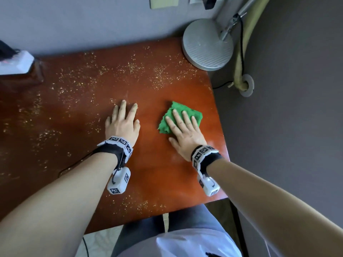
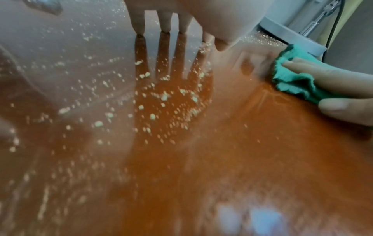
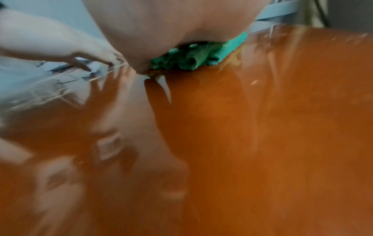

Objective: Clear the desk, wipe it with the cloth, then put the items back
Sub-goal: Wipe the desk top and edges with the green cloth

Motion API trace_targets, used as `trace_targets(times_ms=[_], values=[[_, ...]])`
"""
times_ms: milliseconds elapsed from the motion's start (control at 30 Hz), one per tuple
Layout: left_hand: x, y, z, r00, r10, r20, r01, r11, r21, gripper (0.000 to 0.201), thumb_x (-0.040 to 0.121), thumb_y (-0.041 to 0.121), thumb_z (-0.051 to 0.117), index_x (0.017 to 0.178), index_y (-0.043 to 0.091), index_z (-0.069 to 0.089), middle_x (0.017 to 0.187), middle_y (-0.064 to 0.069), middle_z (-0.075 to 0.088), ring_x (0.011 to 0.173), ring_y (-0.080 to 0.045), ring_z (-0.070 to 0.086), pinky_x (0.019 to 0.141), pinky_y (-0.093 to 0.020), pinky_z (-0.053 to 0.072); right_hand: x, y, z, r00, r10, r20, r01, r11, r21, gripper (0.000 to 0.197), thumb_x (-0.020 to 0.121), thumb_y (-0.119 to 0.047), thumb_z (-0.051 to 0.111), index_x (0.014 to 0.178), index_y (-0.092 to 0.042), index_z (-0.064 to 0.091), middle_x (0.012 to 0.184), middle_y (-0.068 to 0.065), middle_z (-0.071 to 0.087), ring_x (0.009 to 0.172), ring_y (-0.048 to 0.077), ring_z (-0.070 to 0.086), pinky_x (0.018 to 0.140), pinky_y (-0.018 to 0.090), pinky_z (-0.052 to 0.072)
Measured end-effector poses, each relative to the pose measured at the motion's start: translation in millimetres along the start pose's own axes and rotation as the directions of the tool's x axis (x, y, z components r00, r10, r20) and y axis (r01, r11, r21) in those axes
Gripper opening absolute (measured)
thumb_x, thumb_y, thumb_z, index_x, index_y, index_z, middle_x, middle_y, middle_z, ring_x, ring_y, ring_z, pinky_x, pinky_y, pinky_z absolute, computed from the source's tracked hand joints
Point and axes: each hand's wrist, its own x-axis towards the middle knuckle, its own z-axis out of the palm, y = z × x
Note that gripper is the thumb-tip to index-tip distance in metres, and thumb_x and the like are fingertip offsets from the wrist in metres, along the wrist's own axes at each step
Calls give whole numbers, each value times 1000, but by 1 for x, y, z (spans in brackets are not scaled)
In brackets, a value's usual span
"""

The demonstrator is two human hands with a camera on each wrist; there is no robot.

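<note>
A crumpled green cloth (image 1: 182,112) lies on the glossy reddish-brown desk (image 1: 152,164), right of centre. My right hand (image 1: 182,127) presses flat on it with straight, spread fingers; the cloth (image 3: 193,59) bulges out under my palm in the right wrist view. My left hand (image 1: 123,120) rests flat on the bare desk to the left of the cloth, fingers straight, holding nothing. In the left wrist view its fingertips (image 2: 139,27) touch the desk (image 2: 222,151), and the cloth (image 2: 292,78) shows at the right. Pale crumbs (image 1: 115,71) are strewn over the desk's back and left.
A round grey lamp base (image 1: 207,45) stands at the back right corner, with its arm and black cable rising behind it. A white object (image 1: 15,63) sits at the desk's back left. The desk's right edge (image 1: 220,127) runs close to the cloth, beside a grey wall.
</note>
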Motion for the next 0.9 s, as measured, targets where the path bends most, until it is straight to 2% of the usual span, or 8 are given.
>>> trace_targets(times_ms=[167,300,367,467,633,700,800,900], values=[[15,-13,-9,1000,-18,15,18,1000,-13,53,102,41,34,153,40,22,165,2,8,150,-25,13,115,-52,26,36,41,-31,969,229,-96,-211,963,165,67,97,-32,47,157,-27,16,165,5,1,151,35,-2,122,52,1],[13,-14,-8,1000,-4,-8,4,1000,-10,53,102,41,36,153,41,23,165,2,10,150,-25,14,115,-51,26,51,41,-40,926,296,-235,-248,945,213,61,79,-6,57,139,-10,47,148,19,37,136,45,33,113,58,27],[12,-13,-7,1000,-8,-28,8,1000,-17,53,101,39,39,152,40,26,164,1,14,149,-26,16,115,-51,26,54,41,-42,901,337,-272,-285,935,213,63,71,-1,59,133,-5,51,132,22,46,118,45,45,100,55,39],[12,-11,-5,998,-15,-57,13,1000,-22,54,99,37,45,151,39,32,162,0,21,147,-28,21,112,-53,30,60,51,-51,885,356,-300,-292,927,236,64,69,4,59,132,-2,52,123,21,52,108,42,49,89,47,41],[16,-8,-6,996,-45,-73,43,999,-28,53,96,36,47,148,39,36,158,-1,28,144,-28,27,108,-54,33,81,70,-85,689,647,-327,-409,719,562,44,82,0,51,123,-9,63,113,14,68,105,35,61,88,30,42],[17,-7,-6,995,-53,-86,50,998,-35,52,96,36,48,146,38,39,156,-1,31,142,-29,29,106,-54,35,90,69,-97,645,671,-366,-405,706,581,42,84,-2,49,122,-13,64,108,12,71,99,33,64,81,21,36],[19,-5,-6,993,-66,-95,62,997,-49,51,95,35,50,145,38,42,154,-2,34,142,-29,30,105,-54,36,103,61,-105,675,628,-387,-361,739,569,43,86,-2,47,125,-14,62,105,14,71,95,35,65,81,26,41],[19,-5,-6,992,-76,-103,70,996,-60,50,95,34,50,145,38,42,154,-2,35,141,-28,31,104,-54,36,119,51,-89,814,509,-281,-383,833,398,53,87,2,44,138,-11,50,133,18,58,120,36,55,94,40,49]])
